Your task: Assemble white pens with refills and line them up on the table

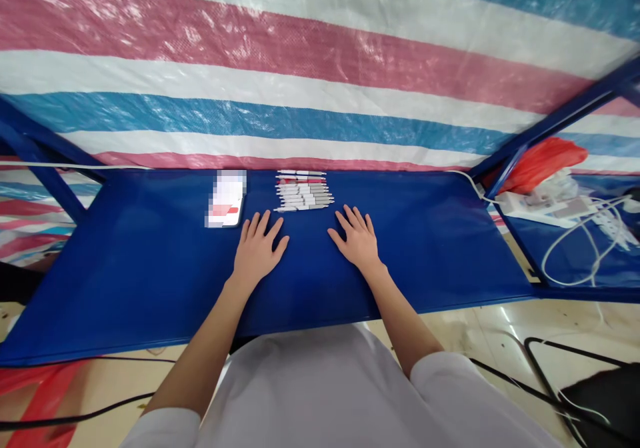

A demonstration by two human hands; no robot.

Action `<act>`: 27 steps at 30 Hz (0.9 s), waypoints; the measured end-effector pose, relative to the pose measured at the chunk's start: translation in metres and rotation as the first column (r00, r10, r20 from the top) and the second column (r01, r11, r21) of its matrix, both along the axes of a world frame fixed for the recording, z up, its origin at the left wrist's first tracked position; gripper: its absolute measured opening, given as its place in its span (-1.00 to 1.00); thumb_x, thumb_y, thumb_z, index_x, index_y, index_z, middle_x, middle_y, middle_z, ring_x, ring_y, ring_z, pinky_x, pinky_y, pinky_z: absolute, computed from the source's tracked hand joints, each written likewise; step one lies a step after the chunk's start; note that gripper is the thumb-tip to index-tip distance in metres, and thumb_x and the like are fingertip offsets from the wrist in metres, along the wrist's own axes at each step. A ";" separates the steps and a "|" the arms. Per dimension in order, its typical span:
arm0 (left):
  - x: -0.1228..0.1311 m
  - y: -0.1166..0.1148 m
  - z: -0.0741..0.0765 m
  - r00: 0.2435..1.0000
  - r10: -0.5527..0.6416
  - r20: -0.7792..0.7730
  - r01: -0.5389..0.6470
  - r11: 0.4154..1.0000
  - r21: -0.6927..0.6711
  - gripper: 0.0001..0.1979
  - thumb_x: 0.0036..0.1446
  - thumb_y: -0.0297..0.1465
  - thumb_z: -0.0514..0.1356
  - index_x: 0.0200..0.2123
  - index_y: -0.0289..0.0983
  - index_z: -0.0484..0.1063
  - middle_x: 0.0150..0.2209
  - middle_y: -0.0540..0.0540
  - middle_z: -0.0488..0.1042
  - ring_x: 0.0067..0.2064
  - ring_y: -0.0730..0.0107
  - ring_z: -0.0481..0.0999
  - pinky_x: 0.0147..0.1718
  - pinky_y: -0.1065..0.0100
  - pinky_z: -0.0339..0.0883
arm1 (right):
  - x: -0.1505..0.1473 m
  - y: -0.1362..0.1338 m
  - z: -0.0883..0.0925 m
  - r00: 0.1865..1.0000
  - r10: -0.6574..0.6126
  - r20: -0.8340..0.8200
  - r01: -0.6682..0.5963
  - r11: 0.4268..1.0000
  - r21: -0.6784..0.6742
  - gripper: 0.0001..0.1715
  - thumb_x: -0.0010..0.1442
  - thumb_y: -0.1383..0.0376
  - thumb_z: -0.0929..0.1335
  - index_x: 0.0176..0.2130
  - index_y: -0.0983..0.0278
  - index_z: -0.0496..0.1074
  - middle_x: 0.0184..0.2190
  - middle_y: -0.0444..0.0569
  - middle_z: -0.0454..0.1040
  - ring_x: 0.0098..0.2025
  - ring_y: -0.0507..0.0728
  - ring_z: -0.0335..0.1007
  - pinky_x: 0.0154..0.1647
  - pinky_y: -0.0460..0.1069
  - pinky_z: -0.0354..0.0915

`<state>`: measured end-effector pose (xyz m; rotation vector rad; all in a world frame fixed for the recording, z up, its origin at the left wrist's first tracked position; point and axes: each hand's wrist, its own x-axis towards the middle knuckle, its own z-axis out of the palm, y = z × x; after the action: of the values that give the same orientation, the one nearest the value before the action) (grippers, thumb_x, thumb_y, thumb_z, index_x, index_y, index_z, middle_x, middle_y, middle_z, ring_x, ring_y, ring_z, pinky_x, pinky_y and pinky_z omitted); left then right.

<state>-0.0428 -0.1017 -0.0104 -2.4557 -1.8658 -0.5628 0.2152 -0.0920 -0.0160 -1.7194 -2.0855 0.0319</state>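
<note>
Pens [306, 201] look already lined up, upper centre; whether anything's left, can't tell. My left hand [255, 255] and right hand [361, 243] lie mid-frame, fingers spread, holding none.

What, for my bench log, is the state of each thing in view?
Left hand: open, palm down, empty
Right hand: open, palm down, empty
Pens: lying side by side
Phone: lying flat, screen bright, contents blurred
Red bag: crumpled
White cable: loosely looped
Striped sheet: spread, wrinkled
</note>
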 end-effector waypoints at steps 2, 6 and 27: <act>0.000 0.000 -0.001 1.000 -0.002 0.008 0.002 1.000 0.011 -0.51 0.30 -0.17 0.02 0.21 -0.23 0.36 0.32 -0.22 0.20 0.35 -0.13 0.10 0.28 -0.15 0.01 | 0.000 0.000 0.000 1.000 -0.003 0.002 0.003 1.000 0.001 -0.38 0.31 -0.02 0.19 0.22 0.20 0.31 0.30 0.08 0.24 0.36 0.34 0.10 0.36 0.34 -0.02; 0.001 0.001 -0.002 1.000 -0.006 0.029 0.005 1.000 0.019 -0.52 0.29 -0.17 0.03 0.21 -0.18 0.35 0.32 -0.19 0.20 0.35 -0.13 0.10 0.27 -0.17 0.02 | 0.001 0.000 0.000 1.000 -0.001 -0.001 0.001 1.000 0.002 -0.38 0.31 -0.02 0.19 0.22 0.20 0.31 0.30 0.08 0.23 0.36 0.34 0.08 0.36 0.34 -0.03; 0.013 0.015 0.020 0.995 -0.068 0.075 0.065 0.997 0.045 -0.59 0.29 -0.24 0.03 0.11 -0.25 0.43 0.26 -0.24 0.29 0.32 -0.04 0.17 0.28 -0.09 0.02 | -0.003 0.006 0.009 1.000 0.023 -0.010 -0.023 0.999 -0.029 -0.45 0.33 0.06 0.18 0.21 0.20 0.32 0.30 0.06 0.25 0.36 0.32 0.09 0.36 0.30 0.00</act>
<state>-0.0295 -0.0867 0.0091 -2.5119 -1.7833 -0.7005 0.2118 -0.0865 -0.0065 -1.7082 -2.1079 0.0775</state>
